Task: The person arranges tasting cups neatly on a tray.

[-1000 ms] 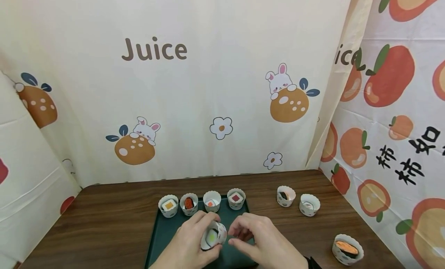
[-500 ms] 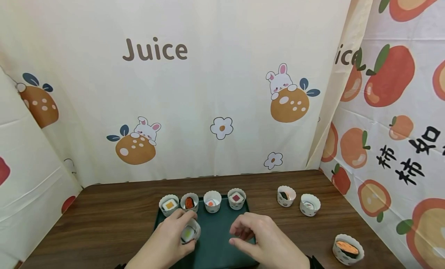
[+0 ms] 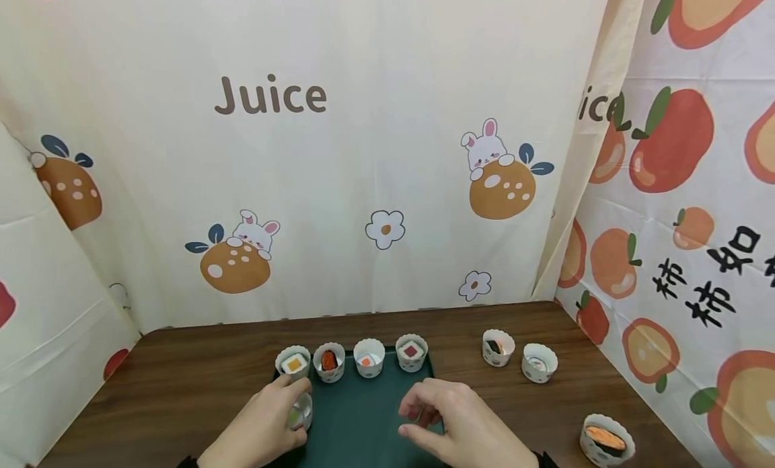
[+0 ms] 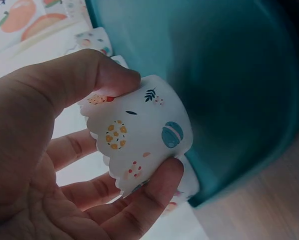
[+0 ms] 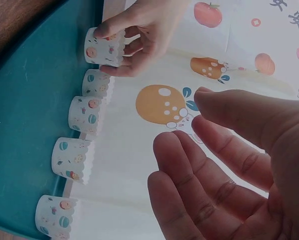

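Note:
My left hand (image 3: pixel 263 421) pinches a white paper baking cup (image 4: pixel 139 130) with a scalloped rim between thumb and fingers, over the left side of the dark green tray (image 3: pixel 369 421). Inside that cup a pale green-centred sushi piece shows faintly in the head view, partly hidden by the hand. My right hand (image 3: pixel 454 421) hovers over the tray's right side, fingers loosely curved, holding nothing. Along the tray's far edge stand several like cups, among them one with a yellow-topped piece (image 3: pixel 294 363) just beyond the left hand, and one with an orange-red piece (image 3: pixel 329 360).
Two more back-row cups hold a piece with an orange centre (image 3: pixel 367 362) and one with a dark red centre (image 3: pixel 412 349). On the brown table right of the tray stand two cups, a left one (image 3: pixel 498 347) and a right one (image 3: pixel 539 363), plus a nearer cup (image 3: pixel 607 441).
My left hand has carried its cup leftward from beside the right hand to the tray's left side. The right hand has stayed almost in place. The head view has tilted slightly.

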